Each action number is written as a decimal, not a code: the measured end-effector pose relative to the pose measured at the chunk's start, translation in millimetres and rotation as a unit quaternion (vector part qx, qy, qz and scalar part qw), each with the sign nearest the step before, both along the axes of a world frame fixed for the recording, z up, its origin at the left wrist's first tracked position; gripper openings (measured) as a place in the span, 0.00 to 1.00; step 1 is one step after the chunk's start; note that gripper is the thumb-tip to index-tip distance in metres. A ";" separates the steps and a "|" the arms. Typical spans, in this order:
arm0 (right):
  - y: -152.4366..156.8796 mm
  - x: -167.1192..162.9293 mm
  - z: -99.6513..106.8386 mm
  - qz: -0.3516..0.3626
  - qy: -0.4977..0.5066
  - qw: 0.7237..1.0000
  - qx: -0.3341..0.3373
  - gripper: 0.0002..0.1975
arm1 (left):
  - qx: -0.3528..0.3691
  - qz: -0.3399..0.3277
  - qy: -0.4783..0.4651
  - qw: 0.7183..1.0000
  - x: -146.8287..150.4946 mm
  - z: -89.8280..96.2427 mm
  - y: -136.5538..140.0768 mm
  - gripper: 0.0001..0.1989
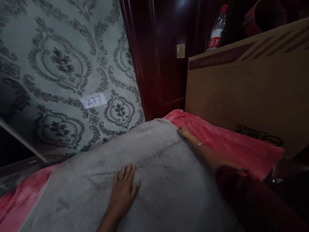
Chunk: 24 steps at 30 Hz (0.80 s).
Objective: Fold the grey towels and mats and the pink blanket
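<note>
A grey plush blanket (154, 180) lies spread out before me, over a pink-red blanket (212, 132) that shows past it on the right and at the lower left. My left hand (124, 190) rests flat on the grey surface, its fingers spread and nothing in them. Farther off, my right hand (184, 131) has its fingers closed at the grey blanket's edge, pinching it near the far right corner. A thin bracelet (199, 145) circles the right wrist. Dark creases run across the grey cloth between the two hands.
Patterned wallpaper (62, 64) with a paper label (94, 100) reading 277 covers the left side. A dark red wooden panel (161, 64) rises at the back. To the right stands a large cardboard box (251, 83), with a red-capped plastic bottle (217, 29) by its top edge.
</note>
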State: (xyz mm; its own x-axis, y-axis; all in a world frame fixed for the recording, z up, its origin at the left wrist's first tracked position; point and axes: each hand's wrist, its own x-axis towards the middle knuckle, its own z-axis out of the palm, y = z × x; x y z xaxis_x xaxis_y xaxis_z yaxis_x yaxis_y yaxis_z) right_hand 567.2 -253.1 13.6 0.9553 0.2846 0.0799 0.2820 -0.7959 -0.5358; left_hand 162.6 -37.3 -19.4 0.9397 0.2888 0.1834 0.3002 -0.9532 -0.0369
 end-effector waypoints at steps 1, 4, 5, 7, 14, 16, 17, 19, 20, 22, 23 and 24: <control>5.7 3.6 0.4 0.003 0.003 1.000 0.006 0.16 | 0.002 -0.003 -0.004 1.000 -0.3 -1.5 1.0 0.33; 21.5 14.4 1.7 0.006 0.009 1.000 0.017 0.16 | 0.011 -0.006 -0.018 1.000 -1.1 -7.0 3.7 0.32; 26.0 18.1 2.1 0.006 0.011 1.000 0.018 0.16 | 0.012 -0.005 -0.020 1.000 -1.3 -8.9 4.5 0.32; 32.9 25.5 2.0 0.004 0.012 1.000 0.018 0.16 | 0.013 -0.003 -0.021 1.000 -1.9 -12.0 6.1 0.32; 38.5 42.0 -12.4 -0.037 0.010 0.999 -0.011 0.18 | 0.016 -0.014 -0.021 1.000 -5.1 -17.4 10.0 0.33; 38.2 42.4 -15.9 -0.038 0.005 0.999 -0.016 0.18 | 0.015 -0.014 -0.019 1.000 -5.6 -17.5 10.2 0.33; 38.1 42.3 -16.4 -0.037 0.002 0.999 -0.017 0.17 | 0.014 -0.014 -0.018 1.000 -5.6 -17.4 10.2 0.33; 37.7 41.4 -15.0 -0.031 -0.002 0.999 -0.017 0.17 | 0.011 -0.014 -0.016 1.000 -5.2 -16.5 9.6 0.33; 37.0 40.7 -13.5 -0.028 -0.003 0.999 -0.016 0.17 | 0.010 -0.012 -0.015 1.000 -4.8 -15.8 9.0 0.33; 33.6 38.6 -10.5 -0.023 -0.005 1.000 -0.013 0.17 | 0.008 -0.010 -0.010 1.000 -3.8 -13.6 7.6 0.33; 30.6 37.1 -9.6 -0.020 -0.005 1.000 -0.010 0.17 | 0.006 -0.009 -0.007 1.000 -3.3 -12.2 6.9 0.33; 26.5 35.3 -9.4 -0.018 -0.005 1.000 -0.008 0.17 | 0.003 -0.008 -0.003 1.000 -2.7 -10.7 6.1 0.33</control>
